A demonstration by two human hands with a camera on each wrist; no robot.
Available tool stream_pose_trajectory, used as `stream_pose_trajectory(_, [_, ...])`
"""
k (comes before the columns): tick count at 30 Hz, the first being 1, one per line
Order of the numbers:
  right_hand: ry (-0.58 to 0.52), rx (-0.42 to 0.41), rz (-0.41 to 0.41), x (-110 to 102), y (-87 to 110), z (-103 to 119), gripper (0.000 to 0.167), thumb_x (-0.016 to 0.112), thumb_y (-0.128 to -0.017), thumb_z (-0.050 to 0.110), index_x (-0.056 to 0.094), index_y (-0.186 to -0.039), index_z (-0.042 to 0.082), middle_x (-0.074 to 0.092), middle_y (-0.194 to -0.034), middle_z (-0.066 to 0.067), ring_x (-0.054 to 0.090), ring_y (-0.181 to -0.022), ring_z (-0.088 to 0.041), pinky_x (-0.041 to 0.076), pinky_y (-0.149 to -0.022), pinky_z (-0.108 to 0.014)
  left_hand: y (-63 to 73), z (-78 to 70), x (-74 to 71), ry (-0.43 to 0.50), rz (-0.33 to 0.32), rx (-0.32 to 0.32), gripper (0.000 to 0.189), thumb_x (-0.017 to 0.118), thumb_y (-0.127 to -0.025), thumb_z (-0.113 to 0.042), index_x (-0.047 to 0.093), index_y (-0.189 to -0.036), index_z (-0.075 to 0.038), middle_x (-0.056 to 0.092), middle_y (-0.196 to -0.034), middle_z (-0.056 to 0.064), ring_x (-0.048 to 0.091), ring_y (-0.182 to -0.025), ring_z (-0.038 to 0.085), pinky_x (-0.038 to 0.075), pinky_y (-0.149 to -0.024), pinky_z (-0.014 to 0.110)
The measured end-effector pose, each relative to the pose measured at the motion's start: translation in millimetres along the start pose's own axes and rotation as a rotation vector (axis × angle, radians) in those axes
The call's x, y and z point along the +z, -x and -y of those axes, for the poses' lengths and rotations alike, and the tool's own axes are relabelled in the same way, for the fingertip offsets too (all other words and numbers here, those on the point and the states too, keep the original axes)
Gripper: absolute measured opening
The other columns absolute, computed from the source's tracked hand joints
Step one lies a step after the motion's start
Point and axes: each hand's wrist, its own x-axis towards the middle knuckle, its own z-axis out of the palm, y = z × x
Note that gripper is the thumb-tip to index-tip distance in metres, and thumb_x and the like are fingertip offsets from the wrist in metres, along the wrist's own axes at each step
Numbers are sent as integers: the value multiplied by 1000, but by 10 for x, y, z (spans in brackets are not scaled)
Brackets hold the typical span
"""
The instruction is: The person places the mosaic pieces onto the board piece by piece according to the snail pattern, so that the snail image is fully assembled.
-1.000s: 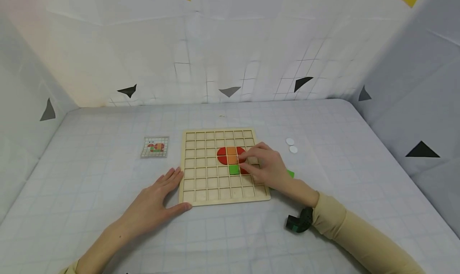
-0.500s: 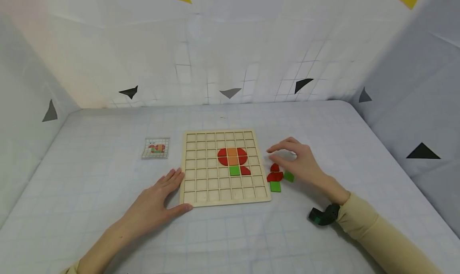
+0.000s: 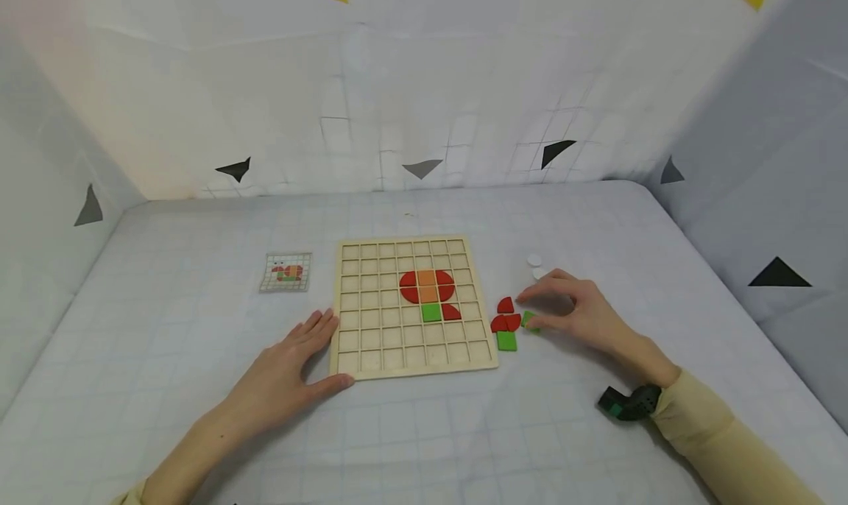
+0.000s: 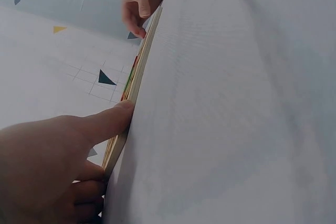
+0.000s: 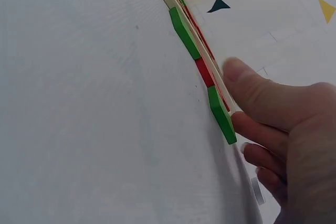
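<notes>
A light wooden grid board (image 3: 380, 339) lies flat on the table. Set in its cells are two orange squares (image 3: 428, 285), red quarter-circle pieces (image 3: 409, 293) around them, a green square (image 3: 431, 313) and another red quarter circle (image 3: 451, 312). My left hand (image 3: 281, 372) rests at the board's left edge, fingers extended, thumb at the near corner. Right of the board, my right hand (image 3: 583, 315) is at a loose green square (image 3: 528, 319), thumb overlapping it and thumb and forefinger apart. In the right wrist view the fingers (image 5: 262, 132) are close behind a green piece (image 5: 221, 116).
Several loose red quarter circles (image 3: 506, 305) and a green square (image 3: 506, 341) lie right of the board. White discs (image 3: 534, 260) are farther back, one partly behind my right hand. A small pattern card (image 3: 285, 272) lies left of the board. White walls surround the table.
My right hand has left the red quarter circle in the board and moved right, then down to the loose green square. The left hand keeps its place at the board.
</notes>
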Motion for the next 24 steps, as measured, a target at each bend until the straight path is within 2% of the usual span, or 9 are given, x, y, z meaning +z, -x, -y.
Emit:
stream_pose_trajectory(7, [-7,-60,53,13,-6,-6,52,92,-69,7,73,-116,16,72,-113,1,57,-109,-11,38,-99,-12,-3,-6,7,6,-2,-4,92,73,-83,-59,39,-154,-13,35,-161,3,32,-148,33,36,-110,63])
stream_pose_trajectory(12, [-11,-62,72,10,-13,-2,51,89,-72,5,72,-118,18,71,-116,2,56,-113,-11,36,-102,-12,-5,-7,4,9,8,-11,92,72,-84,-59,38,-155,-13,34,-162,3,31,-149,33,35,-110,63])
stream_pose_trajectory(20, [2,-63,32,20,-18,-64,45,90,-72,10,74,-114,17,72,-112,4,59,-110,-9,40,-102,-14,-1,-15,-8,12,10,-5,91,72,-84,-58,38,-154,-12,34,-162,4,31,-149,34,35,-110,63])
stream_pose_trajectory(24, [2,-64,29,6,-13,-70,42,88,-75,7,74,-113,16,72,-112,4,59,-111,-10,39,-103,-15,2,-17,-11,8,6,-3,91,72,-84,-58,39,-154,-12,34,-161,4,31,-149,33,36,-110,63])
